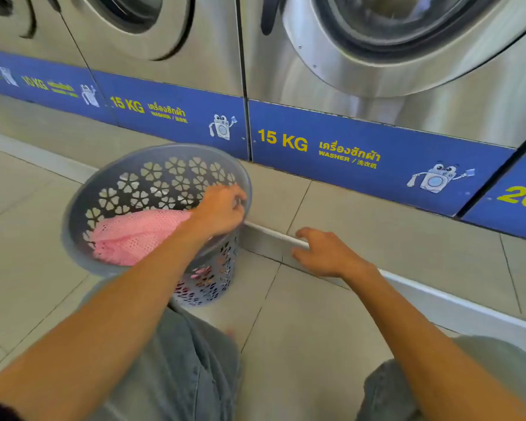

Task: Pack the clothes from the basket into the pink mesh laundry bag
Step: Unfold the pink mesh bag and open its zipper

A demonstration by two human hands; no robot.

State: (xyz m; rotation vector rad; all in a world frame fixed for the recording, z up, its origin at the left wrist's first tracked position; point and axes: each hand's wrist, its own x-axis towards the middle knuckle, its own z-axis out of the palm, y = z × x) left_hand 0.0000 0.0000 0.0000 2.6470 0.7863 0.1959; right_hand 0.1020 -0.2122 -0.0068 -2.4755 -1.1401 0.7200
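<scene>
Left hand (222,209) grips basket (73,214) rim | pink mesh bag (134,232) beside it | right hand (325,253) spread

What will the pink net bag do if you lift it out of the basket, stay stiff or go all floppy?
Probably floppy: the pink mesh bag lies crumpled and folded inside the grey basket, so it would likely droop from the left hand. It looks thin and full of holes, so it is probably light. The holes might snag on fingers.

Single head view, looking forward-down, close over basket (73,214) at washers' (377,95) base.
</scene>
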